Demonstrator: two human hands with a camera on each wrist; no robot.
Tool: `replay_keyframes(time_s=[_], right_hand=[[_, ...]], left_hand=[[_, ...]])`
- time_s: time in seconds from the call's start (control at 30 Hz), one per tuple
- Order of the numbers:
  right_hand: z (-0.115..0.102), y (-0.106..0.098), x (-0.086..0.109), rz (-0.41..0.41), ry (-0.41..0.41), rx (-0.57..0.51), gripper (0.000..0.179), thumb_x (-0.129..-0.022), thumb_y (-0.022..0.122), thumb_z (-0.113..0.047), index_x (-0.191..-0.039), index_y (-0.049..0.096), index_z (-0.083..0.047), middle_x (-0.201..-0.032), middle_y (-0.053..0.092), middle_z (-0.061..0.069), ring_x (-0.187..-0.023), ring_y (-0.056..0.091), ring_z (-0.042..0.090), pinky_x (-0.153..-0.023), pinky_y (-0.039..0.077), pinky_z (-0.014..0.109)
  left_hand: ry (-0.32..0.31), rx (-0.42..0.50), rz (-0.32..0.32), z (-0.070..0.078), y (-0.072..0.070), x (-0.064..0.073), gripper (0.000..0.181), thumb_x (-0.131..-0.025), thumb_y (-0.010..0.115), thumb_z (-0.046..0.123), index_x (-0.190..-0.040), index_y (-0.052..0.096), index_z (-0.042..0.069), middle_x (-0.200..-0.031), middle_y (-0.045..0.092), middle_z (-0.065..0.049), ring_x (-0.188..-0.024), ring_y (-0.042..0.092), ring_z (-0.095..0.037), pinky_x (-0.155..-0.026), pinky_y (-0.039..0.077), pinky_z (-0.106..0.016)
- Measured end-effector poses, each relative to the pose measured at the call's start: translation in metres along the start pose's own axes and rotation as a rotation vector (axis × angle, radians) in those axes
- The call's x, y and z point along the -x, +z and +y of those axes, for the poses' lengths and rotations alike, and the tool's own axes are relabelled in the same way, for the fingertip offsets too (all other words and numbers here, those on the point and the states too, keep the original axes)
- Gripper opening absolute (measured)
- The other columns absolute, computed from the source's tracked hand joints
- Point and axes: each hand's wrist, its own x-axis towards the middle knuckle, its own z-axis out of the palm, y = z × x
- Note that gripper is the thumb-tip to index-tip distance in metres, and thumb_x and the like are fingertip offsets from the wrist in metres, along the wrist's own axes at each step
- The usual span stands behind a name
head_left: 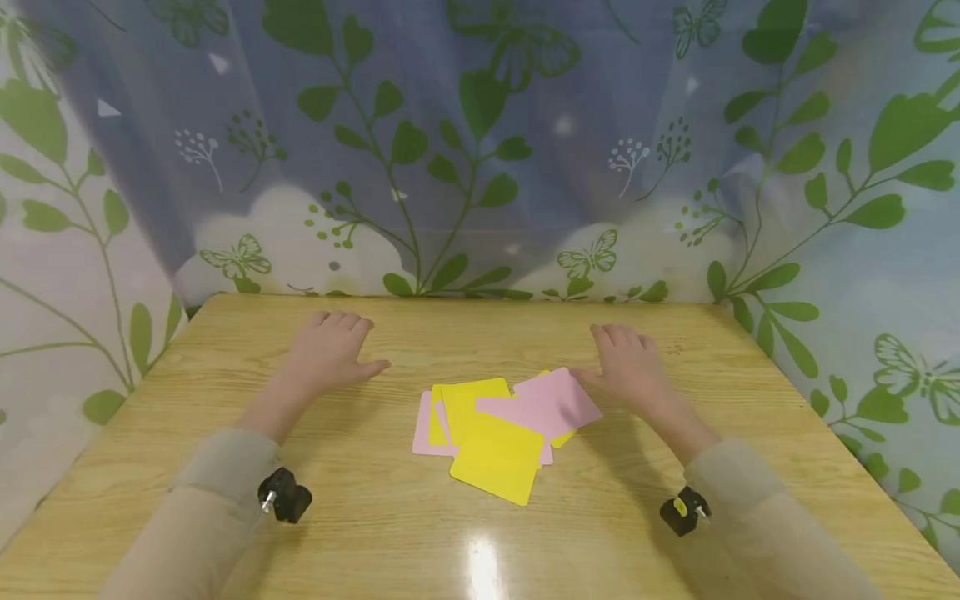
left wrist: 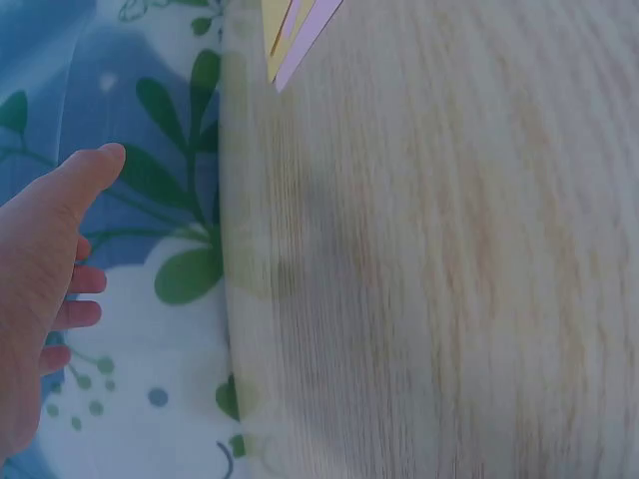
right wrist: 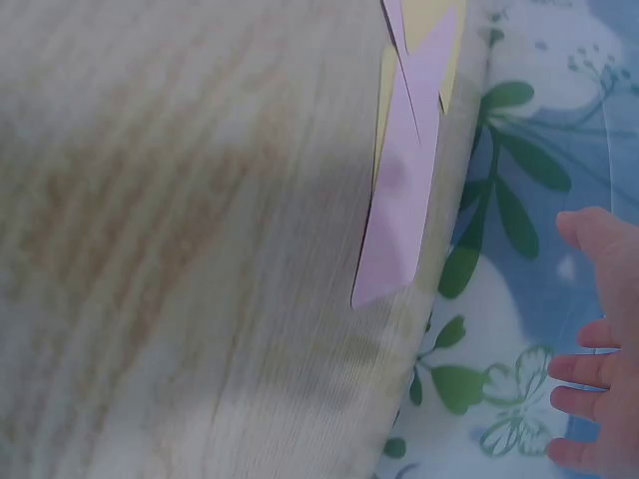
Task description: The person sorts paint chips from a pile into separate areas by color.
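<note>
Several yellow cards (head_left: 498,460) and pink cards (head_left: 542,405) lie in an overlapping heap at the middle of the table. To the left of the heap is my left hand (head_left: 330,354), palm down, its thumb held out toward the cards and nothing in it. My right hand (head_left: 628,362) hovers on the other side, also holding nothing, with its thumb tip overlapping the edge of a pink card in the head view. From the right wrist, that hand (right wrist: 599,339) shows with fingers spread loosely and apart from the pink card (right wrist: 399,210).
The wooden table (head_left: 360,533) ends at a back edge just beyond the hands. Behind it and at both sides hangs a curtain (head_left: 555,167) printed with leaves and butterflies. A small black mount (head_left: 285,496) is strapped at each wrist.
</note>
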Motion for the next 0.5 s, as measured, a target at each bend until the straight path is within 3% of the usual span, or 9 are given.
replay_keyframes(time_s=[0.2, 0.5], right_hand=[[-0.015, -0.001, 0.012, 0.008, -0.079, 0.050, 0.080, -0.083, 0.058, -0.054, -0.134, 0.039, 0.004, -0.128, 0.046, 0.022, -0.120, 0.039, 0.039, -0.093, 0.034, 0.057], [-0.034, 0.006, 0.030, 0.032, -0.165, 0.154, 0.080, -0.075, 0.058, -0.063, -0.123, 0.049, 0.001, -0.116, 0.053, 0.016, -0.109, 0.049, 0.035, -0.085, 0.042, 0.050]], left_hand=[[0.134, -0.050, 0.067, 0.020, 0.006, -0.001, 0.062, -0.079, 0.062, 0.053, -0.110, 0.059, -0.001, -0.107, 0.061, -0.016, -0.103, 0.054, -0.034, -0.089, 0.039, -0.048], [0.290, -0.111, 0.084, 0.052, 0.002, -0.002, 0.069, -0.074, 0.062, 0.062, -0.106, 0.056, 0.002, -0.101, 0.060, -0.011, -0.098, 0.056, -0.031, -0.081, 0.043, -0.042]])
